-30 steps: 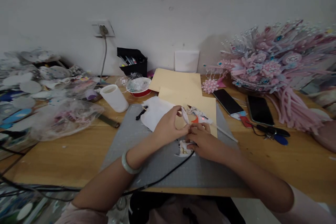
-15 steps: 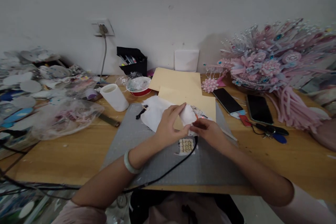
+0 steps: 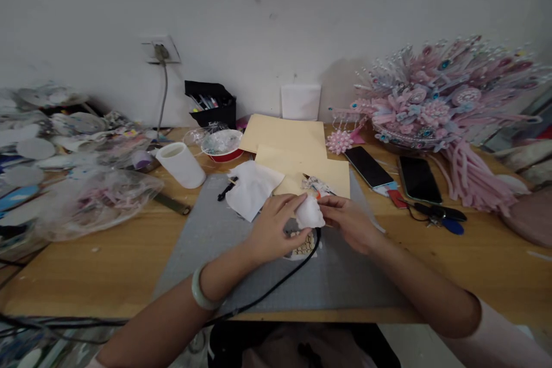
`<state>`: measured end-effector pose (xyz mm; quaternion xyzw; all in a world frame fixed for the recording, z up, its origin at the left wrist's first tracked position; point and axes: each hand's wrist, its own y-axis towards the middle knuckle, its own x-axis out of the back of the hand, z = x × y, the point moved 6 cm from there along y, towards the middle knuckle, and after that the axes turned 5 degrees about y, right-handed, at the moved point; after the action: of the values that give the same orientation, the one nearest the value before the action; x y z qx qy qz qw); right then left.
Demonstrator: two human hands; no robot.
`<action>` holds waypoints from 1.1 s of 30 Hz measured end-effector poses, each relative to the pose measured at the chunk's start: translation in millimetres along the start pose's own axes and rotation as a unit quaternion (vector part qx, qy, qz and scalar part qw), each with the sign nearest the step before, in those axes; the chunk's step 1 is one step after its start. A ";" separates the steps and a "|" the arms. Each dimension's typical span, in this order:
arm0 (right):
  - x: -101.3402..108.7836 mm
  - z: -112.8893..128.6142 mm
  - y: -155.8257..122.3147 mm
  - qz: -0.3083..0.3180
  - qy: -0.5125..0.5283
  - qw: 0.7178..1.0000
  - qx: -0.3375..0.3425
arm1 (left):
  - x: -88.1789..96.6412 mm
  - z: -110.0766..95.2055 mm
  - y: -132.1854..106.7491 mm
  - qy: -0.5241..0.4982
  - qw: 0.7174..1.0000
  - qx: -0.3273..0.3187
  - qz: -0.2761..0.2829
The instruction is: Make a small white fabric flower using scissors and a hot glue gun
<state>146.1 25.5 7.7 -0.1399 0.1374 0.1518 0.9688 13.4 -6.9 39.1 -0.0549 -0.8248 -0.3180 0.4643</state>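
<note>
Right now both hands meet over the grey mat. The left hand and right hand each pinch a side of a small white fabric piece, fingers closed on it, holding it just above a small patterned patch lying on the mat.

Risks, as a judgement: the fabric piece is soft and held only by fingertips, so it could fold or slip and sit crooked over the patch. The black cable runs right under the hands; a wrist catching it could drag whatever it feeds. What looks like a glue gun sits just beyond the fingers on the tan paper, so a hot tip or stray glue may touch skin or the fabric. The loose white sheet near the left hand could get swept aside.
</note>
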 end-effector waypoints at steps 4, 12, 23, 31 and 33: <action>-2.4 -1.8 -1.2 0.022 0.055 0.998 -0.027 | -0.4 0.2 -0.9 -0.003 1.000 0.000 0.009; -3.8 -1.3 -1.4 0.028 0.049 0.997 -0.046 | -3.8 2.7 -2.3 -0.020 0.999 0.024 0.028; 12.4 1.5 5.3 -0.071 0.025 0.997 0.005 | 10.8 29.5 13.4 0.180 0.977 0.083 0.076; 10.5 -1.5 7.3 -0.040 -0.047 0.998 0.025 | 0.5 29.4 7.7 0.041 0.994 0.087 0.056; 8.2 -1.0 6.8 -0.029 -0.065 0.997 0.037 | -2.3 21.6 6.2 -0.084 0.990 0.094 0.058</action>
<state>151.2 33.6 2.7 -0.0980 0.0754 0.1278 0.9841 1.2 10.9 32.3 -0.0855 -0.8824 -0.2061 0.4142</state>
